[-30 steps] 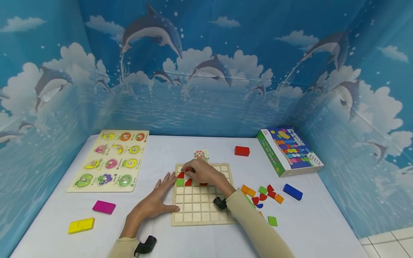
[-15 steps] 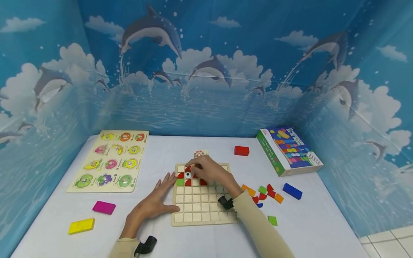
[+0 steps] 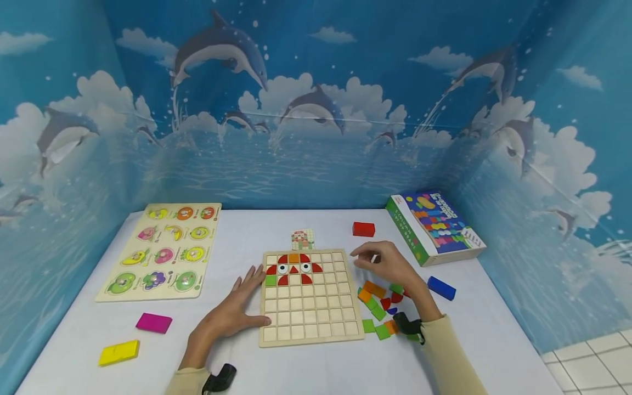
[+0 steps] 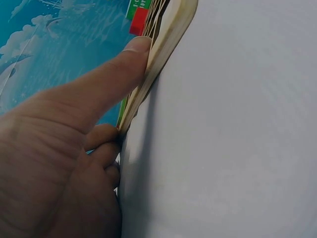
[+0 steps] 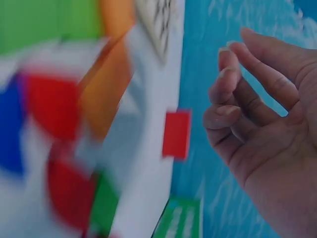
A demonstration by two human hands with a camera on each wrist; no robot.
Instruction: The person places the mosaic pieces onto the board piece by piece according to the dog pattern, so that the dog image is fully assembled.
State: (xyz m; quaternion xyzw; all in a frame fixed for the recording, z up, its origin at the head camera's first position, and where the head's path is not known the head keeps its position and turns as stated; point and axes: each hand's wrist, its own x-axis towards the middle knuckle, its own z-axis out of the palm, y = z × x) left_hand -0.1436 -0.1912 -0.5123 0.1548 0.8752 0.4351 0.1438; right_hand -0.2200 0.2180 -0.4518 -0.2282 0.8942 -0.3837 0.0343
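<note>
A wooden grid board lies mid-table. In its upper left cells sit several red quarter-circle tiles, two eye tiles, an orange tile and a green tile. My left hand rests along the board's left edge, fingers extended; its thumb touches the rim in the left wrist view. Off the board's right side, my right hand hovers with loosely bent fingers. The right wrist view shows nothing in that hand. Loose green tiles, orange tiles and red tiles lie below it.
A small pattern card touches or nearly touches the board's far edge. Around lie a fruit puzzle, a game box, and red, blue, magenta and yellow blocks. A dolphin-print curtain encloses the table.
My right hand has left the board's upper left cells and moved right, over the loose tiles, uncovering the eye tiles and orange tile. The left hand stays at the board's edge.
</note>
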